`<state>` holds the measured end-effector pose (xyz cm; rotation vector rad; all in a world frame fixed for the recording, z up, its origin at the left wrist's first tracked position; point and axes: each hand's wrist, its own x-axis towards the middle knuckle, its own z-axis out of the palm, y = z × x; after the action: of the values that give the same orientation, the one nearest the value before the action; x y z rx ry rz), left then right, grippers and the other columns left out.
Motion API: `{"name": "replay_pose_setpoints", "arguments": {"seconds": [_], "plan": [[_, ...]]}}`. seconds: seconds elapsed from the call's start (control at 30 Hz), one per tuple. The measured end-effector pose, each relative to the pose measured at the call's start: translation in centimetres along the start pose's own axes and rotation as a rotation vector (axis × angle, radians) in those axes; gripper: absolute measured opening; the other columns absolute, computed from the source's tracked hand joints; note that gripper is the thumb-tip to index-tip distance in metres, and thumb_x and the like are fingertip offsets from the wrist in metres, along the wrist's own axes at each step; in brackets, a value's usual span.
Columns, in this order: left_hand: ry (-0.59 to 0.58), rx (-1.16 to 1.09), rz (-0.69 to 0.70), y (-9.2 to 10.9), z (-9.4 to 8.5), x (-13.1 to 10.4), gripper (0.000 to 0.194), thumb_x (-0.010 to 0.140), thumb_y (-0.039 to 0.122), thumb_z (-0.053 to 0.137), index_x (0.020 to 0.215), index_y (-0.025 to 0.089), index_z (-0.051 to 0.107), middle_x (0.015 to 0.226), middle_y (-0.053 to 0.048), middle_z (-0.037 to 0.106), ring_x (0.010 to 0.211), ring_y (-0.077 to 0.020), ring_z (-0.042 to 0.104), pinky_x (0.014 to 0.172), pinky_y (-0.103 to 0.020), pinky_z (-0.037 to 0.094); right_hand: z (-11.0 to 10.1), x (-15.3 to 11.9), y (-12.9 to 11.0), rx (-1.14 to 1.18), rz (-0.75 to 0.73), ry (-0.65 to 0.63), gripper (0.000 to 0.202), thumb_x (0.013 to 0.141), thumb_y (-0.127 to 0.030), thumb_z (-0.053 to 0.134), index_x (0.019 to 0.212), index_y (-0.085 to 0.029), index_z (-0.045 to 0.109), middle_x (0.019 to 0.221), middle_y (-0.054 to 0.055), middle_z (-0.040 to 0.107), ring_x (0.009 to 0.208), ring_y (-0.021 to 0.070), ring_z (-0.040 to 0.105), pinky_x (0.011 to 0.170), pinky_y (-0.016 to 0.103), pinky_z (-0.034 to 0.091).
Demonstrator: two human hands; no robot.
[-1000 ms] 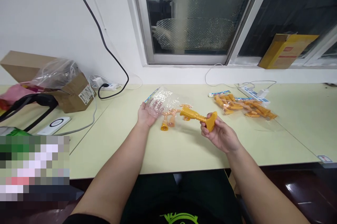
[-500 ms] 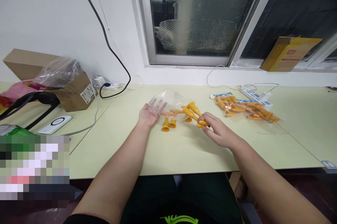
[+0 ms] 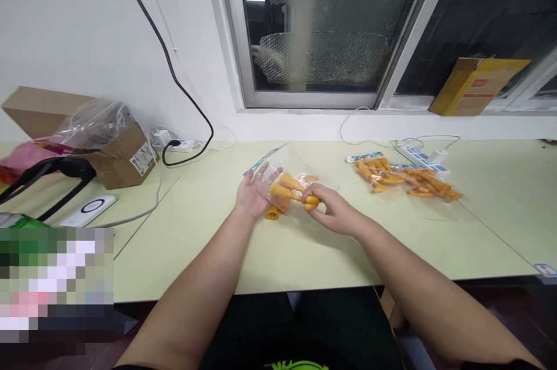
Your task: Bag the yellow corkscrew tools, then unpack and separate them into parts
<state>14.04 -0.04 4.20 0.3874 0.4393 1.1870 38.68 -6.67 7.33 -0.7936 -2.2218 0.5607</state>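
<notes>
My right hand [image 3: 333, 210] is closed around the narrow ends of a pair of orange bell-shaped plastic pieces [image 3: 285, 185], their flared ends pointing left. Those ends overlap a clear plastic bag [image 3: 293, 158] with a colourful printed header strip. My left hand [image 3: 256, 193] lies palm up with its fingers spread at the bag's left part, seemingly seen through the film. Another orange piece [image 3: 272, 214] rests on the table just below the held pair. More orange shows through the bag behind them, partly hidden.
To the right lie filled bags of orange pieces [image 3: 378, 173], near a power strip [image 3: 420, 158]. An opened cardboard box [image 3: 124, 155], a white charging pad [image 3: 89, 210] and a black cable [image 3: 191, 97] occupy the left. A yellow carton [image 3: 478, 86] leans at the window.
My right hand has moved left with the two orange pieces, bringing their flared ends over the bag, close to my left palm. My left hand has shifted slightly right and stays open.
</notes>
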Motion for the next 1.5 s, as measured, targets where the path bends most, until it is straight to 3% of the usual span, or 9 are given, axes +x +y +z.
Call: {"name": "replay_pose_setpoints", "arguments": {"seconds": [0.23,0.37,0.57,0.7,0.8,0.93,1.07,1.2,1.5], "plan": [[-0.023,-0.025,-0.063,-0.6,0.6,-0.3,0.053,0.100,0.056,0.040,0.139,0.023,0.056,0.135,-0.018,0.064,0.119,-0.0379,0.066,0.091,-0.062,0.055,2.2,2.8,2.6,-0.547,-0.188,0.002,0.027,0.096,-0.014,0.051,0.119,-0.021,0.062,0.113,0.014,0.067,0.105,0.0294,0.058,0.093,0.047,0.049],[-0.066,-0.022,-0.084,-1.1,1.4,-0.4,0.056,0.101,0.055,0.037,0.128,0.013,0.062,0.122,-0.020,0.070,0.109,-0.0350,0.070,0.089,-0.055,0.058,3.9,4.4,3.0,-0.483,-0.122,0.069,0.043,0.095,-0.022,0.058,0.138,-0.022,0.051,0.125,0.015,0.064,0.113,0.0311,0.057,0.098,0.050,0.050],[0.027,-0.025,-0.069,-1.7,1.6,-0.3,0.032,0.102,0.039,0.045,0.110,0.018,0.068,0.096,-0.010,0.075,0.088,-0.0249,0.073,0.077,-0.038,0.060,5.8,6.6,3.3,-0.363,-0.053,0.050,0.063,0.091,-0.015,0.052,0.152,-0.011,0.036,0.146,0.023,0.053,0.138,0.0345,0.047,0.113,0.056,0.042],[0.057,-0.059,-0.059,-1.2,1.3,0.0,0.037,0.102,0.042,0.042,0.113,0.016,0.066,0.104,-0.014,0.075,0.093,-0.0280,0.074,0.078,-0.042,0.062,4.3,5.8,2.5,-0.250,-0.185,0.062,0.055,0.092,-0.021,0.057,0.146,-0.018,0.046,0.145,0.017,0.057,0.135,0.0314,0.052,0.111,0.053,0.046],[0.105,-0.088,0.007,-0.3,0.9,0.2,0.038,0.102,0.043,0.042,0.120,0.016,0.062,0.123,-0.019,0.069,0.112,-0.0350,0.070,0.084,-0.050,0.062,1.5,4.1,2.9,-0.146,-0.303,0.236,0.030,0.092,-0.016,0.056,0.119,-0.026,0.064,0.108,0.007,0.073,0.101,0.0235,0.068,0.091,0.042,0.057],[0.159,-0.144,0.092,0.8,0.4,0.4,0.039,0.102,0.042,0.043,0.127,0.016,0.057,0.138,-0.022,0.061,0.130,-0.0395,0.060,0.092,-0.057,0.059,-1.4,2.3,6.2,-0.204,-0.110,0.538,0.024,0.088,-0.010,0.053,0.101,-0.024,0.068,0.089,0.006,0.069,0.082,0.0217,0.065,0.079,0.041,0.056],[0.166,-0.155,0.094,1.2,-0.2,0.7,0.043,0.102,0.047,0.041,0.132,0.020,0.056,0.140,-0.018,0.061,0.133,-0.0406,0.056,0.099,-0.068,0.053,-1.0,1.8,10.5,-0.278,0.067,0.214,0.051,0.080,-0.002,0.048,0.122,-0.024,0.067,0.134,0.010,0.065,0.128,0.0262,0.056,0.109,0.050,0.045],[0.166,-0.145,0.124,1.2,-0.8,1.0,0.043,0.101,0.049,0.043,0.134,0.024,0.056,0.140,-0.014,0.061,0.133,-0.0414,0.056,0.104,-0.078,0.041,0.7,2.1,12.3,-0.332,0.259,-0.096,0.060,0.076,0.003,0.051,0.127,-0.024,0.068,0.147,0.008,0.057,0.140,0.0261,0.047,0.119,0.049,0.036],[0.173,-0.171,0.164,1.6,-1.6,1.4,0.043,0.101,0.050,0.041,0.128,0.022,0.060,0.140,-0.015,0.061,0.134,-0.0403,0.055,0.101,-0.068,0.051,-0.2,1.3,12.4,-0.268,0.499,-0.063,0.028,0.082,-0.009,0.059,0.098,-0.022,0.076,0.110,0.008,0.059,0.092,0.0195,0.066,0.091,0.034,0.053]]}}
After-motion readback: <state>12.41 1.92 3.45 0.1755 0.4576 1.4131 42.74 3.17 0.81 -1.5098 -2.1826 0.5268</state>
